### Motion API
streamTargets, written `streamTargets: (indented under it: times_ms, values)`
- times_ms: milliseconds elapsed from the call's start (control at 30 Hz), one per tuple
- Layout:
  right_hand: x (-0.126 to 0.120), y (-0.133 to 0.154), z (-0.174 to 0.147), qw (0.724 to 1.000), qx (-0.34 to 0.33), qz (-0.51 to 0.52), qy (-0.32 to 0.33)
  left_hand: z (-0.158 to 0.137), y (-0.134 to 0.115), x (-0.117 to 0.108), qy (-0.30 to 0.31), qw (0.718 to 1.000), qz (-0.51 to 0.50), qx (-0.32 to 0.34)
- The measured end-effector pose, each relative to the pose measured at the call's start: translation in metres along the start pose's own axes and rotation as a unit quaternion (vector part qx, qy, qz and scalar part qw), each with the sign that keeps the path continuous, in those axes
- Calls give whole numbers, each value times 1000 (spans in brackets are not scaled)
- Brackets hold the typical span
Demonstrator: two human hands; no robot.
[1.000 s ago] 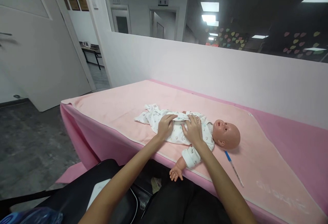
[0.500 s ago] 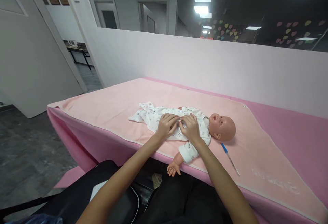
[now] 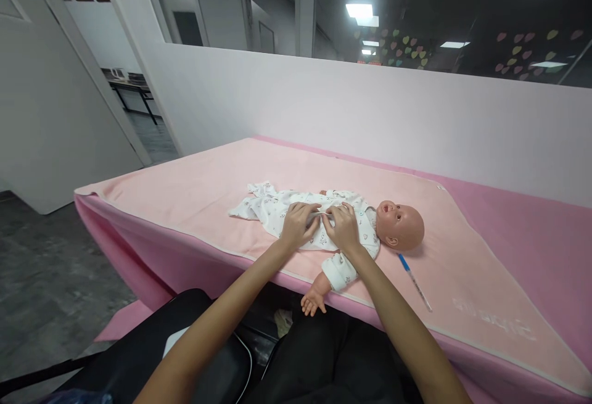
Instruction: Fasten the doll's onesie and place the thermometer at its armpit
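Observation:
A baby doll (image 3: 400,226) lies on its back across the padded table, head to the right and mouth open. It wears a white patterned baby gown (image 3: 277,202). My left hand (image 3: 300,226) and my right hand (image 3: 343,226) rest close together over the gown's front at the belly. Fingers and thumbs of both pinch the gown, and a thin white strip of it shows between them. Whether that strip is a tie or an edge I cannot tell. The doll's near arm, its cuff (image 3: 340,273) loose, hangs over the table's front edge.
A thin clear stick with a blue end (image 3: 415,282), like a thermometer, lies near the doll's head on the pink pad (image 3: 481,280). Below the front edge stands a black chair (image 3: 217,354) at left. A white wall (image 3: 370,114) with glass above borders the far side.
My hands stay at the gown's front, with a slightly wider gap between them and more of the white strip showing. The whole view has shifted a little; the doll lies as before.

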State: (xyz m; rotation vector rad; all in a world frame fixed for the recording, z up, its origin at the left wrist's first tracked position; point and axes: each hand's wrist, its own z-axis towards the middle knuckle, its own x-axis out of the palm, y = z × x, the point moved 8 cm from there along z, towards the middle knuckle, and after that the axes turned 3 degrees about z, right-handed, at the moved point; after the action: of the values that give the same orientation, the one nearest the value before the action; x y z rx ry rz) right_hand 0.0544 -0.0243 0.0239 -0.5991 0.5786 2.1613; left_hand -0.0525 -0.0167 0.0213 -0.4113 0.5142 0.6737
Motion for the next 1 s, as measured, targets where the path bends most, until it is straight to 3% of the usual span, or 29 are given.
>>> streamTargets:
  times_ms: [733, 1000]
  values:
    - [1, 1, 1, 1000, -9, -9, 0, -1, -1, 2, 7, 1000, 10, 1]
    - [0, 1, 0, 1000, -16, -15, -10, -2, 1, 1, 2, 1000, 5, -26]
